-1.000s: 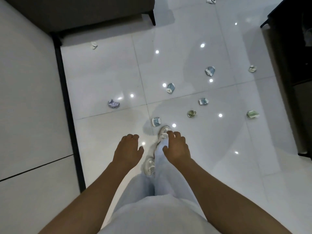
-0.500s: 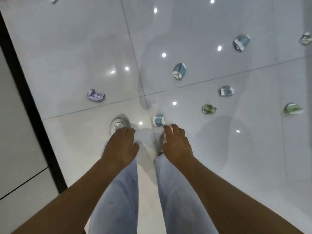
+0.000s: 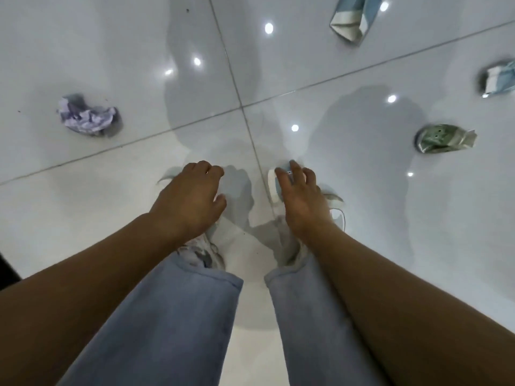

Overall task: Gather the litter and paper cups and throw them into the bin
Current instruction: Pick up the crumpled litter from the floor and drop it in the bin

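A crushed blue and white paper cup (image 3: 273,190) lies on the glossy floor just ahead of my feet. My right hand (image 3: 302,199) is spread over it, fingers reaching past its top; most of the cup is hidden under the palm. My left hand (image 3: 192,196) hovers beside it with loosely bent fingers and holds nothing. A crumpled purple paper (image 3: 86,117) lies to the left. Another blue and white cup (image 3: 352,19) lies at the top, a third (image 3: 498,79) at the right edge, and a green crushed cup (image 3: 443,137) below it. No bin is in view.
White floor tiles (image 3: 111,37) with dark grout lines and bright lamp reflections. My legs in light blue trousers (image 3: 172,316) and white shoes (image 3: 335,200) stand under the hands. A dark strip (image 3: 5,270) shows at the left edge.
The camera has dropped much closer to the floor. Both hands went down; my right hand has come over the cup that lay just ahead of it.
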`<move>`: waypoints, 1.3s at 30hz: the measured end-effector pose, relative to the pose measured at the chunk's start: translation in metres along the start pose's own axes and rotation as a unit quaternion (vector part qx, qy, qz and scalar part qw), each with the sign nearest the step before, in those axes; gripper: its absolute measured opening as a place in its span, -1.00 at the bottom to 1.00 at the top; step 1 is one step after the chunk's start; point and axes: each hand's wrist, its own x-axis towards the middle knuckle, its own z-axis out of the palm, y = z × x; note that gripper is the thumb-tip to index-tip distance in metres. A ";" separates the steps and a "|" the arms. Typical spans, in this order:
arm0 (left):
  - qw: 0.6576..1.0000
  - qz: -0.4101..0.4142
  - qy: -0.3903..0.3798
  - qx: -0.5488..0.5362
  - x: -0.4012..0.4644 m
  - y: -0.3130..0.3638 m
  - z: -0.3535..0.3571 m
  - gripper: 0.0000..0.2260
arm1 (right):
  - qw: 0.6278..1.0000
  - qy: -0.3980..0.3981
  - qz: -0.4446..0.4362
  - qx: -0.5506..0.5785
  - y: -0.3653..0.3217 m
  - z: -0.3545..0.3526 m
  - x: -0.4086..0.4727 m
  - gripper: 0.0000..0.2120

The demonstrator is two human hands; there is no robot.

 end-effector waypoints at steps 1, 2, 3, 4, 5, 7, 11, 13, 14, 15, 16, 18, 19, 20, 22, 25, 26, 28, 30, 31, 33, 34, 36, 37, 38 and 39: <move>1.000 0.002 -0.006 0.003 0.002 -0.003 0.004 -0.59 | 1.000 0.002 0.001 -0.003 0.000 0.003 0.003 -0.24; 1.000 0.004 -0.011 0.004 0.002 -0.005 0.007 -0.58 | 1.000 0.008 0.002 -0.006 0.000 0.003 0.004 -0.28; 1.000 0.007 -0.013 0.005 0.002 -0.007 0.009 -0.58 | 1.000 0.017 0.005 -0.006 -0.001 0.003 0.004 -0.33; 1.000 0.009 -0.016 0.003 0.001 -0.007 0.009 -0.58 | 1.000 0.021 0.007 -0.002 -0.003 0.002 0.003 -0.38; 1.000 0.010 -0.021 -0.002 -0.001 -0.007 0.008 -0.58 | 1.000 0.020 0.011 0.009 -0.006 -0.001 0.001 -0.41; 0.999 0.017 -0.031 -0.009 -0.006 -0.004 0.002 -0.56 | 0.999 0.016 0.018 0.043 -0.015 -0.009 -0.005 -0.42; 0.999 0.041 -0.021 -0.021 -0.026 0.007 -0.027 -0.46 | 0.995 0.032 -0.014 0.098 -0.049 -0.045 -0.030 -0.41; 0.999 0.050 -0.002 -0.017 -0.038 0.011 -0.044 -0.34 | 0.992 0.050 -0.039 0.112 -0.069 -0.067 -0.044 -0.39; 0.998 0.055 0.003 -0.015 -0.046 0.013 -0.055 -0.29 | 0.990 0.058 -0.053 0.116 -0.080 -0.080 -0.052 -0.37; 0.998 0.060 0.008 -0.016 -0.054 0.014 -0.066 -0.25 | 0.989 0.063 -0.065 0.119 -0.091 -0.093 -0.059 -0.35; 0.998 0.064 0.013 -0.025 -0.062 0.015 -0.077 -0.22 | 0.988 0.066 -0.076 0.120 -0.101 -0.105 -0.066 -0.33; 0.996 0.063 0.020 -0.064 -0.078 0.013 -0.099 -0.20 | 0.987 0.069 -0.087 0.117 -0.119 -0.129 -0.078 -0.31; 0.994 0.064 0.026 -0.079 -0.087 0.012 -0.110 -0.21 | 0.987 0.071 -0.091 0.114 -0.128 -0.141 -0.084 -0.30; 0.993 0.065 0.031 -0.088 -0.095 0.009 -0.121 -0.23 | 0.987 0.071 -0.095 0.109 -0.137 -0.153 -0.091 -0.30; 0.993 0.061 0.040 -0.096 -0.110 0.002 -0.139 -0.25 | 0.987 0.065 -0.108 0.099 -0.154 -0.172 -0.102 -0.31; 0.993 0.042 0.053 -0.097 -0.134 -0.014 -0.166 -0.27 | 0.986 0.057 -0.140 0.078 -0.185 -0.197 -0.116 -0.38; 0.993 0.034 0.054 -0.097 -0.141 -0.020 -0.173 -0.27 | 0.985 0.056 -0.147 0.071 -0.196 -0.205 -0.120 -0.40; 0.993 0.017 0.052 -0.102 -0.156 -0.033 -0.183 -0.32 | 0.985 0.042 -0.157 0.065 -0.218 -0.216 -0.127 -0.45; 0.991 -0.007 0.053 -0.122 -0.174 -0.053 -0.193 -0.43 | 0.984 0.024 -0.172 0.041 -0.245 -0.228 -0.131 -0.50; 0.990 -0.013 0.053 -0.128 -0.177 -0.055 -0.193 -0.48 | 0.984 0.019 -0.175 0.040 -0.250 -0.229 -0.133 -0.53; 0.987 -0.027 0.061 -0.143 -0.187 -0.072 -0.194 -0.53 | 0.981 0.004 -0.192 0.032 -0.271 -0.233 -0.132 -0.56; 0.987 -0.034 0.063 -0.144 -0.191 -0.083 -0.195 -0.53 | 0.978 -0.006 -0.205 0.018 -0.282 -0.234 -0.130 -0.58; 0.984 -0.056 0.069 -0.153 -0.195 -0.103 -0.189 -0.50 | 0.972 -0.019 -0.233 -0.005 -0.303 -0.232 -0.124 -0.60; 0.983 -0.069 0.072 -0.153 -0.196 -0.111 -0.185 -0.47 | 0.970 -0.018 -0.243 -0.012 -0.310 -0.231 -0.118 -0.61; 0.982 -0.084 0.076 -0.149 -0.196 -0.121 -0.180 -0.44 | 0.967 -0.017 -0.253 -0.025 -0.318 -0.228 -0.111 -0.63; 0.981 -0.100 0.085 -0.140 -0.196 -0.131 -0.174 -0.42 | 0.964 -0.015 -0.261 -0.043 -0.327 -0.224 -0.103 -0.65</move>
